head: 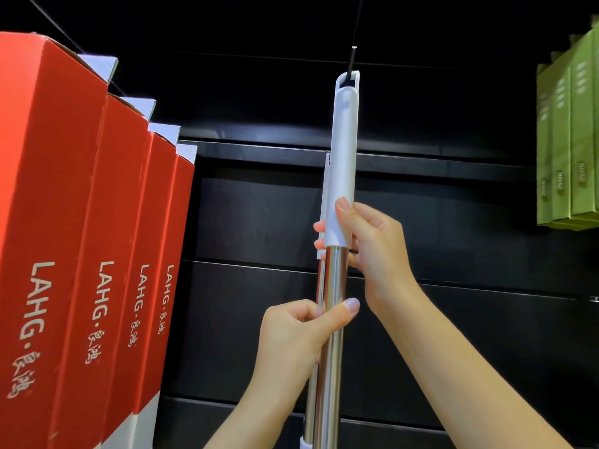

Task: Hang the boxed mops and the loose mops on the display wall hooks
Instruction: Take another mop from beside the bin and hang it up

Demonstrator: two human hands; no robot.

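a: two loose mops here. front mop has a white plastic grip sleeve on top and a shiny chrome pole below. the slot at the sleeve's tip sits over a black hook coming off the dark display wall.

b: and the second?

a: second mop is right behind and a bit left of the first, same white top, same chrome pole. it sits lower, its tip well below the hook. a white collar shows on its pole near the bottom edge.

b: hands?

a: right hand is wrapped round the seam where the white sleeve meets the chrome, thumb lying up the sleeve, fingertips peeking out on the left side. they seem to go round both handles, can't tell for sure. left hand grips lower down on the chrome, thumb pressed across the front pole, fingers curled round behind. both hands clamped, neither loose.

b: boxed ones?

a: four red boxes in a row on the left, "lahg" in white letters down the sides, white band at the bottom, pale flaps on top. thin rods run above them; how the boxes attach is hidden.

b: anything else?

a: green boxes at the right edge, packed side by side, small print unreadable.
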